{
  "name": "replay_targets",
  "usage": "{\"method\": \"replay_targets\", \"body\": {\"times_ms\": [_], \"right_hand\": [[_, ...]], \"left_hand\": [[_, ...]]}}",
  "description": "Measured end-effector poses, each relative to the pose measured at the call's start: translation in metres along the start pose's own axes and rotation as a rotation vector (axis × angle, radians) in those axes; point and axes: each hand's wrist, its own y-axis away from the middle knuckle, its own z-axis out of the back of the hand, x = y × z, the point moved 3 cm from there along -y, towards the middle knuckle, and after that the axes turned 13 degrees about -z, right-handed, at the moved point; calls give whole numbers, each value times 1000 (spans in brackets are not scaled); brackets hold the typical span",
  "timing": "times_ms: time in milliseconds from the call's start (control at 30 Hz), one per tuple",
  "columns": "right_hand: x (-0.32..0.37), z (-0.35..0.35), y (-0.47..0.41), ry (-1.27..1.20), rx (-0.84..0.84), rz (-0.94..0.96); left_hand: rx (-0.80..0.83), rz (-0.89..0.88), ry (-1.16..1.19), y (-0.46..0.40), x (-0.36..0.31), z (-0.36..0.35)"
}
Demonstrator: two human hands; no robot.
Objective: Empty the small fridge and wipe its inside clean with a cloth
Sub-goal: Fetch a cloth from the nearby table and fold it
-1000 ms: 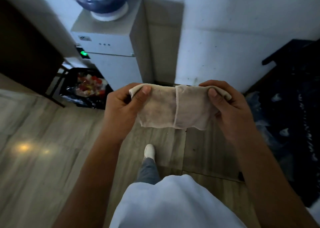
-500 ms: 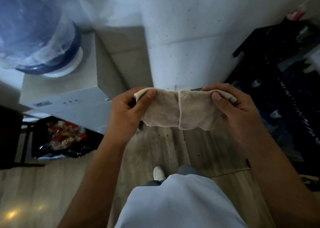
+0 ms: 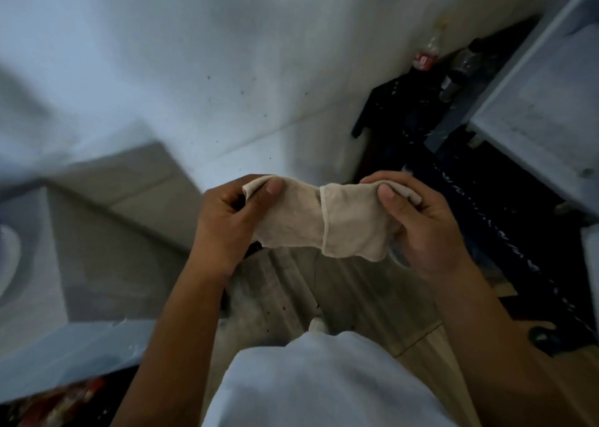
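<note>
cloth [image 3: 319, 221]: beige, folded, seam running down the middle. Held up at frame centre, stretched between both hands above the floor.
left hand [image 3: 227, 222]: at 9 o'clock of cloth. Thumb on top, fingers curled behind, pinching the left corner.
right hand [image 3: 421, 222]: at 3 o'clock of cloth. Thumb pressed on the right corner, fingers wrapped under, pinching it.
fridge: can't tell which unit it is.
wall [image 3: 227, 70]: white, speckled, fills 12 o'clock.
dispenser [image 3: 81, 264]: grey-white box at 8–9 o'clock, blurred, against the wall.
bottles [image 3: 424, 58]: at 1–2 o'clock in the corner; one clear with red label, darker ones just beside it. Detail too soft to read.
shelf [image 3: 534, 109]: pale grey unit at 2–3 o'clock, dark clutter below it.
floor [image 3: 291, 290]: wood planks at 6 o'clock under the cloth; shoe tip [image 3: 317, 324] visible.
shirt [image 3: 308, 387]: white, bottom centre at 6 o'clock.
</note>
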Motion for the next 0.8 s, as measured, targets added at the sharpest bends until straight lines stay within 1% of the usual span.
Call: {"method": "replay_targets", "body": {"times_ms": [200,300,367,467,667,800], "right_hand": [[23,39,-30,-36,-169,-4],[26,55,-46,-3,-283,-27],[25,65,-58,-23,-369,-40],[27,76,-76,-36,-483,-18],[37,98,-97,-100,-700,29],[43,112,-103,-73,-806,42]], "left_hand": [[133,-97,23,-75,7,-48],[239,-116,41,-111,18,-72],[318,-133,51,-137,26,-89],[404,-174,69,-177,43,-113],[624,-166,158,-250,57,-158],[764,-178,243,-287,54,-189]]}}
